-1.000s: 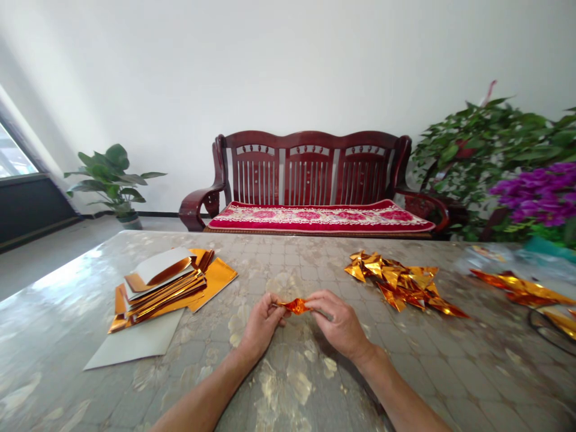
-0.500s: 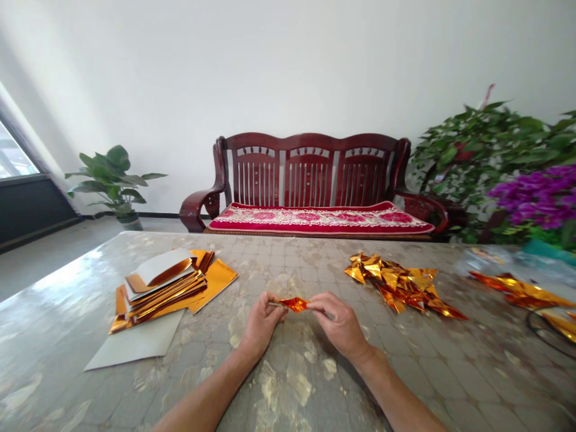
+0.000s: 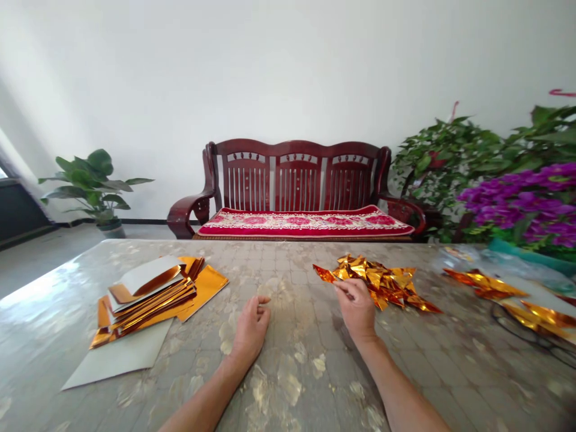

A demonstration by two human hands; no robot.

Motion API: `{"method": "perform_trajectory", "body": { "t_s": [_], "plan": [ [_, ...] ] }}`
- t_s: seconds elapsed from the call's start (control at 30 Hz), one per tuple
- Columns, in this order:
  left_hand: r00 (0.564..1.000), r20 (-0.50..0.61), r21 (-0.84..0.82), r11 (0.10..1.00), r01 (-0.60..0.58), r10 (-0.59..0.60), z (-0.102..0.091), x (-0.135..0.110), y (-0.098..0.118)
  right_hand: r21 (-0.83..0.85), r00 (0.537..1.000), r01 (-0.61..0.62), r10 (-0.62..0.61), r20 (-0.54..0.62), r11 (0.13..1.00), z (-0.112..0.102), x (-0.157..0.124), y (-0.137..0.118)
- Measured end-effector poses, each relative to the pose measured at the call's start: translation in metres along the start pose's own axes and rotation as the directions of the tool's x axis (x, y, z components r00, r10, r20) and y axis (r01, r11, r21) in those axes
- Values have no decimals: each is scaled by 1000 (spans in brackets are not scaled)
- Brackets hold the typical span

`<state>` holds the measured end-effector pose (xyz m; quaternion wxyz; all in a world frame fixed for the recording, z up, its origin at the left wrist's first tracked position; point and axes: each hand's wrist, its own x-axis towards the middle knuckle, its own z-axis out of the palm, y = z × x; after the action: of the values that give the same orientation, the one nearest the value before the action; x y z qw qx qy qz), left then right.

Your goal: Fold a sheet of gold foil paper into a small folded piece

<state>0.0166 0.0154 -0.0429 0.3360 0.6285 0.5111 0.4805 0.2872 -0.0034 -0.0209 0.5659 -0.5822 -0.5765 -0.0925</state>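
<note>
My right hand point(image 3: 357, 306) pinches one end of a folded gold foil paper piece point(image 3: 323, 273), pointed and boat-shaped. It is at the left edge of a pile of similar folded foil pieces point(image 3: 396, 281). Over the middle of the table, my left hand point(image 3: 252, 327) holds nothing; its fingers are loosely bent, with a gap between index finger and thumb. To its left lies a stack of flat gold foil paper sheets point(image 3: 155, 300), some showing a pale back. One pale sheet point(image 3: 119, 359) sticks out beneath the stack.
The table point(image 3: 288, 384) has a patterned cover. At its right side are more gold foil pieces point(image 3: 483, 283), clear plastic point(image 3: 468, 258) and a pair of glasses point(image 3: 531, 336). Beyond stand a wooden bench point(image 3: 294, 180), a potted plant point(image 3: 96, 186) and purple flowers point(image 3: 524, 201).
My left hand has let go of the folded foil piece. My right hand has carried it rightward to the pile. The view has turned slightly to the right.
</note>
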Motion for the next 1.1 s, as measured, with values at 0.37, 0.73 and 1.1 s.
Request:
{"method": "perform_trajectory", "body": {
  "t_s": [0.37,0.73,1.1],
  "plan": [
    [995,46,73,993,-92,89,-1,-2,4,-232,887,-378,278,-369,896,-55,31,60],
    [999,36,92,996,20,-24,-4,2,-4,-370,791,-597,443,-422,712,-105,24,106],
    [984,64,-26,986,168,-166,-8,1,-3,-710,751,-645,410,-518,283,-227,24,140]
  ]
}}
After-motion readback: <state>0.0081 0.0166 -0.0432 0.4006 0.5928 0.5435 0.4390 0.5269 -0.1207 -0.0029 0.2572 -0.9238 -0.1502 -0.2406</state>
